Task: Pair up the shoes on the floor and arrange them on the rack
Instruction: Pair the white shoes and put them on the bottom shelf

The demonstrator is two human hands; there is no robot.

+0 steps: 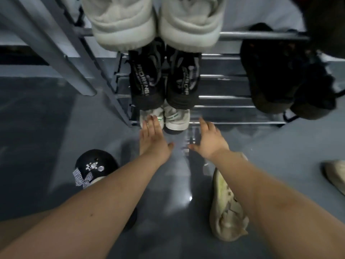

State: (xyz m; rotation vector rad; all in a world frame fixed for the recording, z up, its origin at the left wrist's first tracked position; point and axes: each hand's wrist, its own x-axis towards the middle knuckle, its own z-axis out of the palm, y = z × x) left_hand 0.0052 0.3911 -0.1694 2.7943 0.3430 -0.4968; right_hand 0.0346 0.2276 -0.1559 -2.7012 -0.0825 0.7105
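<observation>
A metal shoe rack (233,97) rises in front of me, seen from above. On its bottom tier stands a pair of white sneakers (175,119). My left hand (154,140) reaches out with straight fingers whose tips touch the left white sneaker. My right hand (209,140) is spread open just right of the pair, holding nothing. A black pair with white lettering (162,81) sits on the tier above, and a pale grey pair (151,21) on the top tier. Dark shoes (285,75) sit at the right of the rack.
On the grey floor, a black shoe with a checked bow and buttons (93,167) lies under my left forearm. A beige shoe (224,208) lies under my right forearm. Another pale shoe (336,174) shows at the right edge. A grey slanted frame post (56,45) stands left.
</observation>
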